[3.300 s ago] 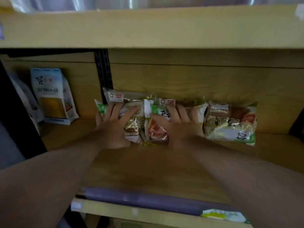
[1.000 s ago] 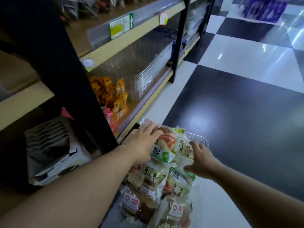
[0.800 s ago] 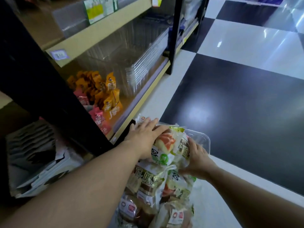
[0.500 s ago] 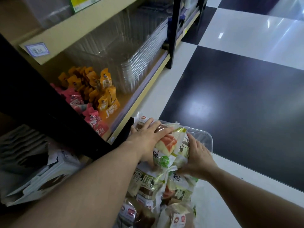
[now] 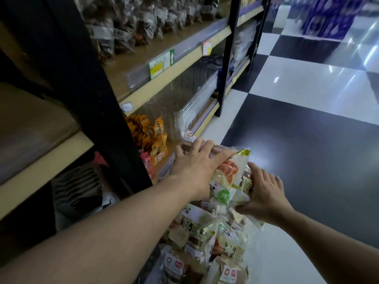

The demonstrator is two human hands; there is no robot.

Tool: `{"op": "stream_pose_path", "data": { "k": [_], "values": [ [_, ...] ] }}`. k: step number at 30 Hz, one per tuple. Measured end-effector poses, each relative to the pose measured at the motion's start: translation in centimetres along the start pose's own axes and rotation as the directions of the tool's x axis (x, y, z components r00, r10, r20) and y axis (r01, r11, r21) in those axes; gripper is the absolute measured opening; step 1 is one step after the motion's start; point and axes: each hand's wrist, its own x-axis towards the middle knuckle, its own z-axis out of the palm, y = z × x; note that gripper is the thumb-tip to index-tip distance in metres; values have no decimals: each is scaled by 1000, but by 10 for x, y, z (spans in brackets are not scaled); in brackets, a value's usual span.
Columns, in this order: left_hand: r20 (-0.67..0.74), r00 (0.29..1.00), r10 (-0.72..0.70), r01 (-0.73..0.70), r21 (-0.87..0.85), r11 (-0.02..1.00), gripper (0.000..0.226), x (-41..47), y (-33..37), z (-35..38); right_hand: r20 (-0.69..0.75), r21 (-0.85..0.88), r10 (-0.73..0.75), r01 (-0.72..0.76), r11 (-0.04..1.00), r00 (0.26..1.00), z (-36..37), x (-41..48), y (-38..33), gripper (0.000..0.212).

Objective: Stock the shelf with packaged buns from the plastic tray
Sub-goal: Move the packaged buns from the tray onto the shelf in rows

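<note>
Several packaged buns (image 5: 196, 232) in clear wrappers with green and white print are heaped low in the middle of the view; the plastic tray under them is hidden. My left hand (image 5: 196, 167) lies over the top bun pack (image 5: 225, 177), fingers curled around its far end. Its right side is gripped by my right hand (image 5: 264, 193), which also touches a neighbouring pack. The wooden shelf (image 5: 41, 160) rises on the left, behind a black upright post (image 5: 98, 103).
Orange and red snack pouches (image 5: 151, 138) fill the low shelf beside the pile, with stacked clear plastic containers (image 5: 194, 103) further along. Dark bagged goods (image 5: 131, 25) line the upper shelf. A black-and-white tiled floor (image 5: 297, 130) stretches to the right.
Both hands left the shelf and went down to the bun pile. They have closed on the top pack and lifted it slightly; my view has tilted upward along the aisle.
</note>
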Motion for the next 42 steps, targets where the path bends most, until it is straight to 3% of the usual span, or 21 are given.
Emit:
{"op": "stream_pose_path", "data": {
  "k": [4,10,21,27,32,39,42],
  "values": [
    [-78,994,-81,87,79,993,114,-31,8,-60,-43,-51,-55,53,997,998,-55,-3,-28,119],
    [-280,940,-194,248,172,953,114,-105,-2,-137,-77,-125,-254,243,962,964,-123,-9,-101,123],
    [-432,771,-468,532,32,846,114,-281,-68,-226,7,-88,-625,623,777,780,-170,-40,-310,124],
    [-447,612,-652,690,-100,717,119,-375,-106,-232,36,-166,-794,787,594,607,-161,-50,-415,120],
    [-520,403,-753,870,-38,492,114,-442,-141,-206,48,-284,-884,855,433,464,-130,-39,-504,115],
    [-464,193,-865,970,-41,239,112,-476,-187,-167,-48,-372,-928,856,359,369,-78,-12,-584,109],
    [-435,151,-888,985,-11,173,118,-474,-198,-158,-72,-365,-930,858,360,360,-52,0,-597,104]
  ]
}}
